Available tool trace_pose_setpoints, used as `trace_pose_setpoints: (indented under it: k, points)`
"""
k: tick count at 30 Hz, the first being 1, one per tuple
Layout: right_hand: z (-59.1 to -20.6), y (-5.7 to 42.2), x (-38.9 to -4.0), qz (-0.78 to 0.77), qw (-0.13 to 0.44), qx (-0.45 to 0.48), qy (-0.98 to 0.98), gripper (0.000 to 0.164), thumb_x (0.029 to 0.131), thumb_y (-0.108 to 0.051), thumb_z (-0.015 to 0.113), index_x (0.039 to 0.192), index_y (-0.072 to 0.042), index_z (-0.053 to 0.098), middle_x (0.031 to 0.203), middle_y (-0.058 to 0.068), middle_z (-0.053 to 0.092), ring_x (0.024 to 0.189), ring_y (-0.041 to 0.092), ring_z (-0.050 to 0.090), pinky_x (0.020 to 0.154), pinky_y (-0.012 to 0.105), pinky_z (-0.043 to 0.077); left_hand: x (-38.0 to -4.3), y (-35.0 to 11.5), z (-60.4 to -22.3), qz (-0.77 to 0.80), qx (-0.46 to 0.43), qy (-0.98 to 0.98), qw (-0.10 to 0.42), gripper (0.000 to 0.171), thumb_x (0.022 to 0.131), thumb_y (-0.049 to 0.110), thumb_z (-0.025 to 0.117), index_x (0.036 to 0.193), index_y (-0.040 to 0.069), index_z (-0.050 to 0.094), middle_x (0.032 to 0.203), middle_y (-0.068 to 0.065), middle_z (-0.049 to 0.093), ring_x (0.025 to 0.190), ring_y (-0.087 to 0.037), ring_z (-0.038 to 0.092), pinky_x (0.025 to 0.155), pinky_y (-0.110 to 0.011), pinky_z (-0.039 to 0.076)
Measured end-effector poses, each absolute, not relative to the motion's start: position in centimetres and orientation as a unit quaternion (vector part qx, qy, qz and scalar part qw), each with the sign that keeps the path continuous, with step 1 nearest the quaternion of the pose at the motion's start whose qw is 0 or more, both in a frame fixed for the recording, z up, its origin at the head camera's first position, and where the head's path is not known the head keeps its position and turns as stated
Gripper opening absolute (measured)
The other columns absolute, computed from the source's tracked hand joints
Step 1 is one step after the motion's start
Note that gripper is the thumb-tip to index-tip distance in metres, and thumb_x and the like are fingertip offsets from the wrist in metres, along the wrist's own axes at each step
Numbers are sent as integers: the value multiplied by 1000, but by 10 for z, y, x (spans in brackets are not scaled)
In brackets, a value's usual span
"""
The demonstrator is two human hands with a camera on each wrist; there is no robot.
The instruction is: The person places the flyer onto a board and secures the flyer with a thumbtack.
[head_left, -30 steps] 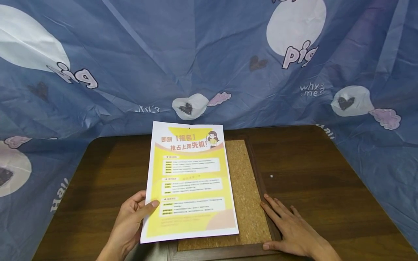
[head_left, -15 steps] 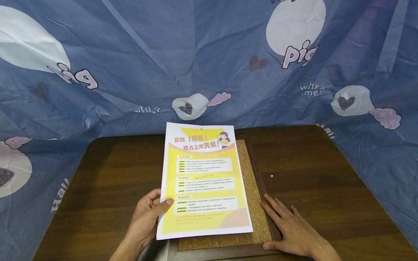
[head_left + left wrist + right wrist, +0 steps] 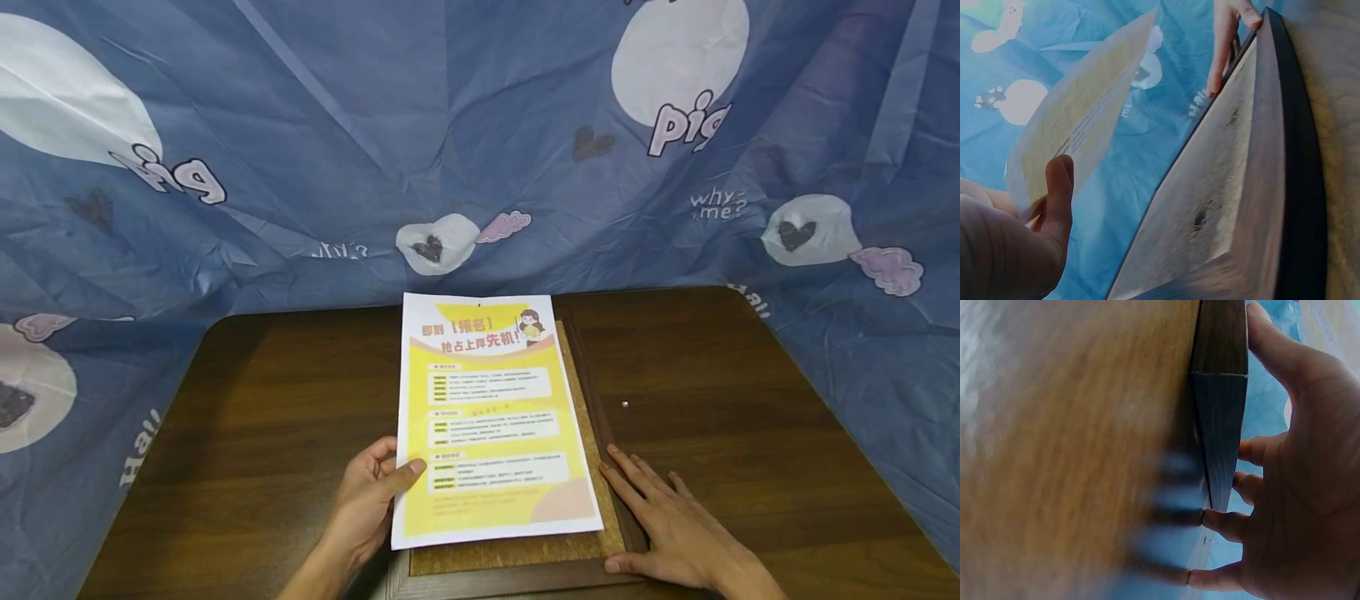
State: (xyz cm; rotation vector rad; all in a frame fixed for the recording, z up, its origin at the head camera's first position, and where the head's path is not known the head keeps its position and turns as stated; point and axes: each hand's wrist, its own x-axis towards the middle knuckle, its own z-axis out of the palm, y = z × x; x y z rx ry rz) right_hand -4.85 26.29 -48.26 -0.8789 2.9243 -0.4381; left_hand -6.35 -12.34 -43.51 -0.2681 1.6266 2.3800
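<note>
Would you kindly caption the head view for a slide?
Left hand holds poster over framed corkboard; right hand rests on the frame.

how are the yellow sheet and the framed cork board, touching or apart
Apart. The left wrist view shows the blue backdrop in a clear gap between the yellow sheet and the framed cork board.

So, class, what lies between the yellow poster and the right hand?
In the head view, a narrow strip of corkboard, then the brown wooden frame.

Blue cloth (image 3: 465, 150) behind brown table (image 3: 712, 375)
</note>
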Motion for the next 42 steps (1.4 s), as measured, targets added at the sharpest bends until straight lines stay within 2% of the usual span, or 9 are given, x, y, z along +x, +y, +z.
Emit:
trace_pose_setpoints:
  k: [14,29,42]
  points:
    - [-482,263,-49,-142,22,-286,947,103,80,-73,62,155,-9,31,164,10,16,134,50,38,86,78,36,-69,-115,-447,813,-106,558,127,25,91,-11,58,114,-11,51,97,-19,73,84,-28,73,71,-37,59]
    - [-484,263,-49,-144,23,-289,946,103,80,-72,63,156,-10,31,164,10,17,135,48,38,85,78,37,-71,-108,-459,807,-104,563,143,28,92,-9,57,118,-13,47,103,-23,71,87,-29,72,75,-38,59]
    - [-482,262,-49,-139,24,-285,948,105,79,-76,59,155,-10,32,163,11,19,136,46,37,86,78,37,-75,-107,-470,802,-102,570,148,30,93,-8,57,120,-15,45,101,-22,71,86,-26,72,73,-34,59]
